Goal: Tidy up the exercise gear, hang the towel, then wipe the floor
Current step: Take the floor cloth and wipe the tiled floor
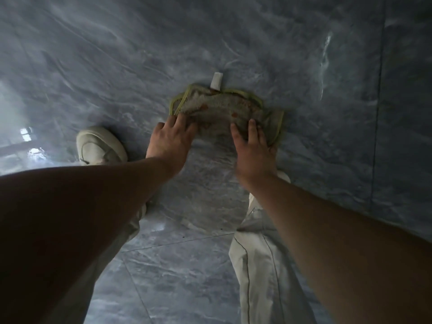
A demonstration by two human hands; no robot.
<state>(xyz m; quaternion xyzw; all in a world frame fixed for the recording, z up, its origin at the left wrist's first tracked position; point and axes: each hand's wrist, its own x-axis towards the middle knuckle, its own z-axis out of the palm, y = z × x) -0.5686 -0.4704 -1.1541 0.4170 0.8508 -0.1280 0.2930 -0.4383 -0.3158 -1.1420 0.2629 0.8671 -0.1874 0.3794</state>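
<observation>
Pressure should be even: left hand and right hand, fingers straight and unclenched, press the yellow-edged towel onto the marble floor; overlapping strokes probably wipe best.

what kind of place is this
Indoors, on a glossy grey marble-look tiled floor; whether home or gym, I cannot tell. Signs: tile seams, a window reflection in the shine, and a cloth under the left hand and right hand.
</observation>
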